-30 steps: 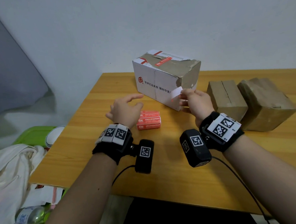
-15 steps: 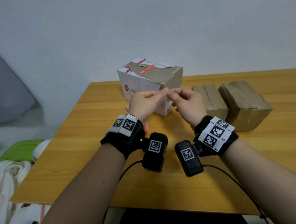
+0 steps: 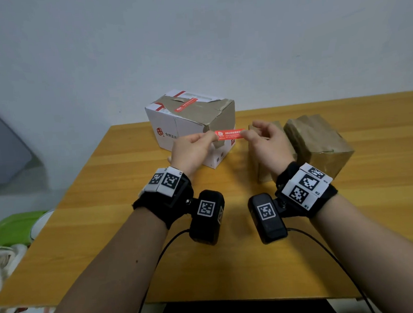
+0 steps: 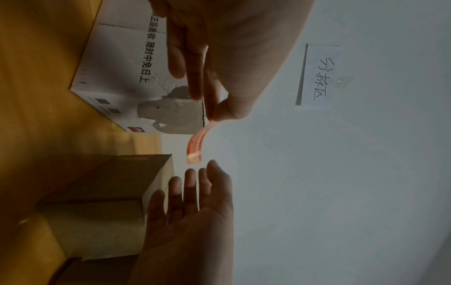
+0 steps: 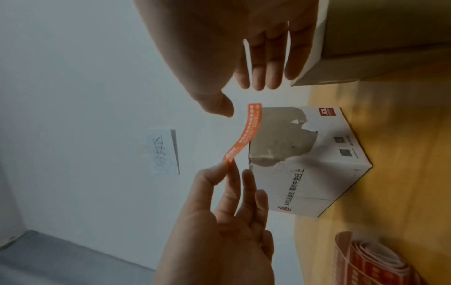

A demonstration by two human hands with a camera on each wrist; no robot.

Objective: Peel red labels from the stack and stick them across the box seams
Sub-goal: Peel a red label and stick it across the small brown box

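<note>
A peeled red label (image 3: 229, 134) hangs in the air in front of the white box (image 3: 174, 126). My left hand (image 3: 210, 136) pinches its left end between thumb and fingertips (image 4: 212, 115). My right hand (image 3: 247, 132) is at the label's other end; the right wrist view shows its fingers straight and its thumb just apart from the label (image 5: 246, 135). The white box carries one red label (image 3: 185, 105) across its torn top seam. The label stack (image 5: 366, 266) lies on the table near the box and is hidden by my left hand in the head view.
Two brown cardboard boxes (image 3: 262, 172) (image 3: 320, 144) stand right of the white box on the wooden table (image 3: 132, 233). A paper note (image 4: 319, 75) is on the wall. A green item (image 3: 11, 228) and white cloth (image 3: 4, 265) lie off the table's left edge.
A second ago my left hand hovered over the stack while the right held a white strip. The hands then met and drew apart; now the left pinches the red label.
</note>
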